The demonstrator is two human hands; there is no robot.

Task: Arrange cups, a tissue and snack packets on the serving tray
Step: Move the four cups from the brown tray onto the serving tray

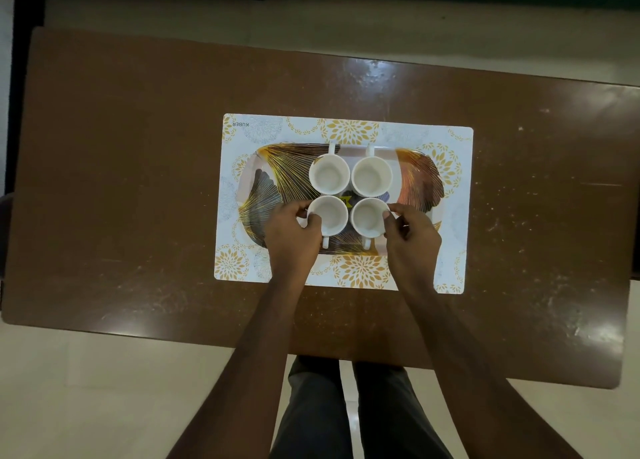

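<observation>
Plainly, the risk lies in the crowding: four white cups sit in a tight square at the middle of the serving tray (419, 171), so a nudge could knock neighbours together. The left hand (291, 237) pinches the near-left cup (329, 214) at its rim; the right hand (412, 240) pinches the near-right cup (369, 216). Each cup looks empty, glossy, small-handled. Neither tissue nor snack packets show on the table (138, 181).
</observation>
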